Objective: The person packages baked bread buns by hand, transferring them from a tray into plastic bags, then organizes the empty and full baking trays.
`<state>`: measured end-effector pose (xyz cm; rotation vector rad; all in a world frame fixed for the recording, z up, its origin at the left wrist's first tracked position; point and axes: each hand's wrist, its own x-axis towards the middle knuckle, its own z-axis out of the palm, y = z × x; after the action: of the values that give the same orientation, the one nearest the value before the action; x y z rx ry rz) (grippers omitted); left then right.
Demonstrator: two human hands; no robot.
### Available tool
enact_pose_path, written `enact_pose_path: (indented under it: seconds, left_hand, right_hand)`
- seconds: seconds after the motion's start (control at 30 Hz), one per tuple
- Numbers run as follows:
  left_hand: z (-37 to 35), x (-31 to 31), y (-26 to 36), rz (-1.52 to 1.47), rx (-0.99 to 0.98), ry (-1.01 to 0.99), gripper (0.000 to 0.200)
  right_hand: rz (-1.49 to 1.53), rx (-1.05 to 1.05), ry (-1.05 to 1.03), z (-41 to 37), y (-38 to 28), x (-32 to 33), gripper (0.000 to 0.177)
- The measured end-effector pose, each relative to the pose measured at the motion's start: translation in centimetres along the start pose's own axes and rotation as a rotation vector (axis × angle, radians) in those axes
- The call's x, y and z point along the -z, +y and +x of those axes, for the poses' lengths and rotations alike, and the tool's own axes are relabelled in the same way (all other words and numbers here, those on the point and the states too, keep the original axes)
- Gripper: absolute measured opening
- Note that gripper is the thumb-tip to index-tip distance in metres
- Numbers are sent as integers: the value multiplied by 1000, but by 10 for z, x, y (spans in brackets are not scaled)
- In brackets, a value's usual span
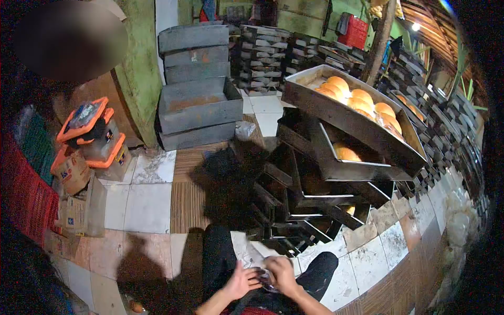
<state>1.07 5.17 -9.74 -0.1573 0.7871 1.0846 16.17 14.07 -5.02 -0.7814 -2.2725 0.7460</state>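
Note:
At the bottom centre, my left hand [242,281] has its fingers spread beside a crumpled clear plastic piece [254,253]. My right hand [282,273] is curled at the right edge of that plastic, its fingers bent together over it. Both hands are above my lap, between my knees. Further up to the right, round golden buns [362,100] sit in a long dark metal tray [325,107] on top of a crooked stack of trays [304,189].
Grey bins [197,113] are stacked at the upper centre-left. Orange-lidded boxes [86,123] and a cardboard box [74,173] stand at the left. More piled trays [262,58] line the back and right. A red crate [353,31] hangs behind. The floor is tiled.

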Motion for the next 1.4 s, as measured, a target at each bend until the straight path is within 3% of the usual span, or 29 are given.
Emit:
enact_pose_path:
  seconds: [0.03,0.1,0.17,0.2,0.3,0.4,0.43,0.5,0.53,0.57,0.63,0.67,0.7,0.77,0.8,0.83,0.9,0.97,1.03,1.07,1.1,1.13,1.17,1.23,1.33,1.4]
  left_hand:
    - [-13,-6,19,-281,84,-355,83]
    - [-32,-22,47,-359,-103,-458,70]
    - [-41,-34,65,-33,-314,-333,46]
    - [-57,-51,76,158,-390,-172,27]
    - [-83,-87,102,417,-559,-171,23]
    - [-101,-116,115,866,-637,-90,22]
    - [-99,-116,113,857,-621,-86,22]
    - [-92,-118,111,1096,-537,-174,26]
    - [-97,-125,113,1213,-549,-224,31]
    - [-99,-127,112,1215,-540,-231,31]
    - [-101,-129,114,1062,-172,-401,27]
    - [-100,-124,117,1161,-146,-419,46]
    - [-99,-117,116,1161,-151,-416,46]
    - [-95,-96,112,464,-34,-823,75]
    - [-89,-87,120,335,10,-968,98]
    - [-92,-80,114,121,-140,-1062,101]
    - [-102,-74,106,277,-484,-933,102]
    - [-115,-84,104,168,-571,-890,92]
    - [-127,-86,103,50,-654,-823,83]
    - [-133,-86,106,197,-702,-597,66]
    - [-136,-85,106,337,-739,-368,50]
    - [-128,-79,103,233,-724,-318,23]
    - [-126,-79,104,233,-730,-320,23]
    - [-124,-80,105,425,-783,-136,17]
    - [-120,-84,104,600,-783,-93,15]
    - [-113,-81,103,681,-878,-13,13]
  right_hand:
    - [1,128,-234,8,-28,14,28]
    - [-82,324,-375,9,-53,26,26]
    - [-144,356,-391,19,-62,44,25]
    - [-204,390,-408,24,-67,55,24]
    - [243,322,-529,37,-92,85,35]
    - [-59,189,-131,74,-108,121,58]
    - [-130,171,56,89,-111,124,67]
    - [-194,120,-58,110,-124,127,84]
    - [-23,67,-196,115,-119,124,91]
    - [106,-17,-252,121,-122,121,84]
    - [177,48,-401,132,-111,116,60]
    - [202,95,-548,138,-109,118,31]
    - [202,100,-549,141,-110,120,31]
    - [323,-91,-507,144,-117,125,17]
    - [418,-294,-316,145,-123,125,14]
    - [475,-370,-161,146,-117,123,13]
    - [623,-400,119,147,-111,118,13]
    - [500,-291,259,141,-98,110,12]
    - [448,-322,264,133,-103,109,12]
    - [433,-300,278,131,-103,107,13]
    - [434,-302,271,126,-100,105,13]
    - [375,-276,219,121,-95,105,14]
    - [316,-245,172,120,-92,105,16]
    - [471,-316,201,125,-108,105,21]
    - [534,-429,-85,127,-86,121,18]
    - [449,-428,-85,123,-87,126,16]
